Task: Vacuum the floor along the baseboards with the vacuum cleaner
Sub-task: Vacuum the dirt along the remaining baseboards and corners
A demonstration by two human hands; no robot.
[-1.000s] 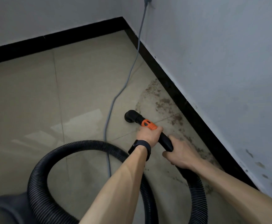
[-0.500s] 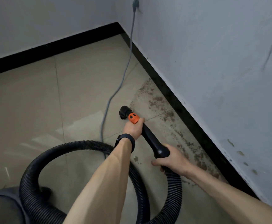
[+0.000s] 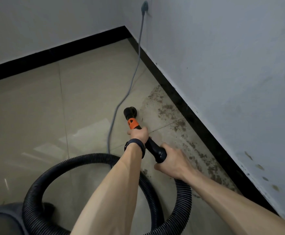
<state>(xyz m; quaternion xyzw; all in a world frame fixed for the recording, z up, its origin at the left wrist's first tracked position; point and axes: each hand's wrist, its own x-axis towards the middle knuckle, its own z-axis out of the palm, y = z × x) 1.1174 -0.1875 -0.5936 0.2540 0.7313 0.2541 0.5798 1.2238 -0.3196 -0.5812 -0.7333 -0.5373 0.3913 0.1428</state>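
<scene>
As the nozzle (image 3: 129,112) advances cornerward, left hand (image 3: 138,134) and right hand (image 3: 172,161) grip the wand (image 3: 152,146); baseboard (image 3: 187,112) debris (image 3: 163,110) remains.

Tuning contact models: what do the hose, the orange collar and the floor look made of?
Hose: likely flexible plastic, matte black; ribbed corrugations, bent in a loop. Orange collar: probably hard moulded plastic, smooth, slight sheen. Floor: seemingly glazed tile, glossy; grout lines and reflections.

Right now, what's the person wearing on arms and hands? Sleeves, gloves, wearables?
No sleeves or gloves anywhere in view. Left hand: black wristband, likely a watch, at the wrist. Right hand: nothing worn.
</scene>
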